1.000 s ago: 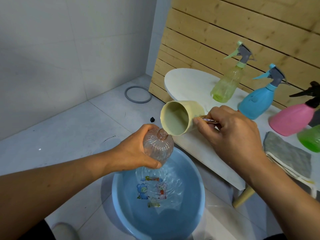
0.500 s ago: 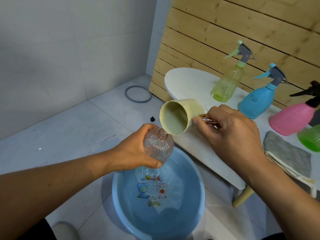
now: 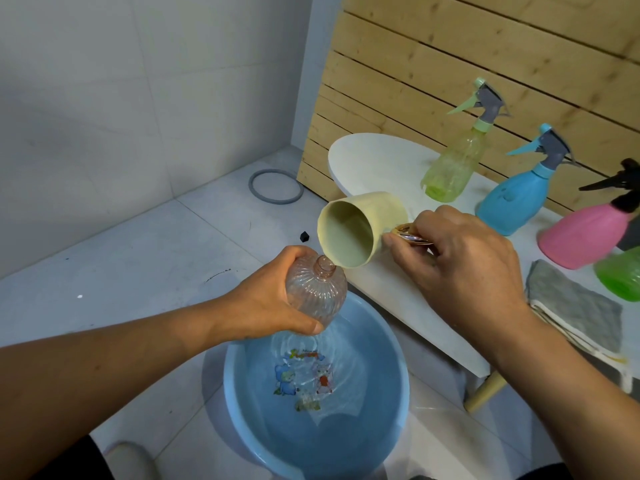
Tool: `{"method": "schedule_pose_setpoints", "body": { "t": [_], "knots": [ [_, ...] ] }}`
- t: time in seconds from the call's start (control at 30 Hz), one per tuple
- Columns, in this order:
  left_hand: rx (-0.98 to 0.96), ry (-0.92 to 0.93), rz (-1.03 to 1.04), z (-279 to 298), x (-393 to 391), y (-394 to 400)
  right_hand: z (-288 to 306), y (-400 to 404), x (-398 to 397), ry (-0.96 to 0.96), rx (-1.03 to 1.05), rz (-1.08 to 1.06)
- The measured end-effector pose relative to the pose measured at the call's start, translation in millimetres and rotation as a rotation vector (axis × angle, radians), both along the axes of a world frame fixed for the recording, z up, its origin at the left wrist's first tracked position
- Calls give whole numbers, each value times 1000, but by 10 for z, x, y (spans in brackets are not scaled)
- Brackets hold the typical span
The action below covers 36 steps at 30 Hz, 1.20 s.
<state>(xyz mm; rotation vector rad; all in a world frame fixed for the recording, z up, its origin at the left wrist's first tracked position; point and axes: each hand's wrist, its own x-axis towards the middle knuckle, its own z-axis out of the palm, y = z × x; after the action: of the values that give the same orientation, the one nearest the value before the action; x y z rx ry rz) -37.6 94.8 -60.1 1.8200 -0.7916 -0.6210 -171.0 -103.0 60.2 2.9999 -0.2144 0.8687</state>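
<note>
My left hand (image 3: 266,303) grips a clear ribbed pinkish bottle (image 3: 317,294) with no cap, held above a blue basin (image 3: 242,403). My right hand (image 3: 460,268) holds a pale yellow cup (image 3: 360,226) by its shiny handle (image 3: 410,235). The cup is tipped on its side, and its lower rim touches the bottle's open neck (image 3: 325,265). Water with ripples lies in the basin, over a cartoon print on its bottom.
A white low table (image 3: 374,161) stands to the right against a wooden slat wall. On it are a yellow-green spray bottle (image 3: 453,164), a blue one (image 3: 516,199), a pink one (image 3: 585,233), a green bottle (image 3: 623,275) and a grey cloth (image 3: 575,306). A grey ring (image 3: 276,186) lies on the tiled floor.
The cup has tilted slightly further over the bottle's neck. Both hands have stayed nearly in place above the basin.
</note>
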Motion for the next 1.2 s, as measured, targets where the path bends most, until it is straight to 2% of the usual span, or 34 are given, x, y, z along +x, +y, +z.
{"method": "schedule_pose_setpoints", "body": {
  "t": [0.5,1.2],
  "knots": [
    [5,-12,5,6,-3,4,-2,35,-11,12,-57,8],
    [-6,5,4,-6,11,13,-20,32,-28,-90,-203,73]
  ]
}}
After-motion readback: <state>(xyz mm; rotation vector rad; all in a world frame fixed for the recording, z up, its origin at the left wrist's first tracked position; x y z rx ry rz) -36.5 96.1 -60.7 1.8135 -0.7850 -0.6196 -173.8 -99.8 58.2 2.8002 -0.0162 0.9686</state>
